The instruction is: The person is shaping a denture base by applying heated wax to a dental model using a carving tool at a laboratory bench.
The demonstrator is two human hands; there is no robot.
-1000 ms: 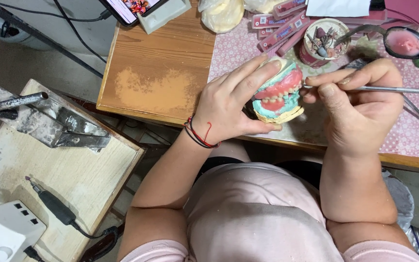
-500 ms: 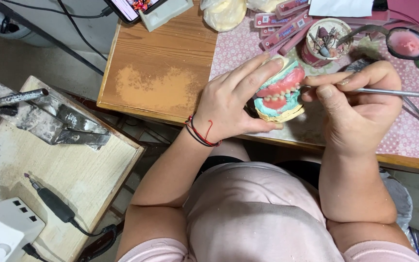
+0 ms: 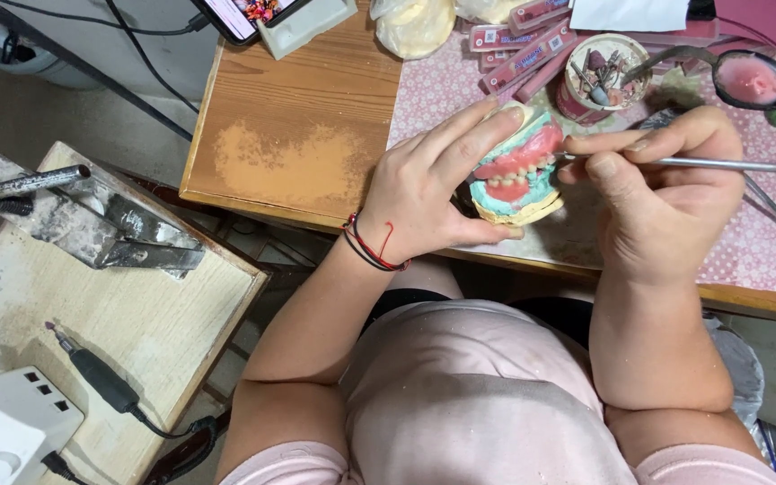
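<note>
Nearby: tool cup (image 3: 602, 76), pink strips (image 3: 532, 49) (behind denture model (image 3: 518, 175)).

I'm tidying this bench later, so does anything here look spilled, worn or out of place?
The wooden table has a pale patch rubbed bare of its finish, and the side stand is dusted with white powder. The dental model sits steady in the left hand; nothing looks spilled.

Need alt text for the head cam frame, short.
Seen from above, a person's left hand grips a denture model with pink wax gums on pale green plaster, while the right hand holds a thin metal carving tool with its tip at the teeth. They work over a wooden table with a pink patterned mat.
</note>
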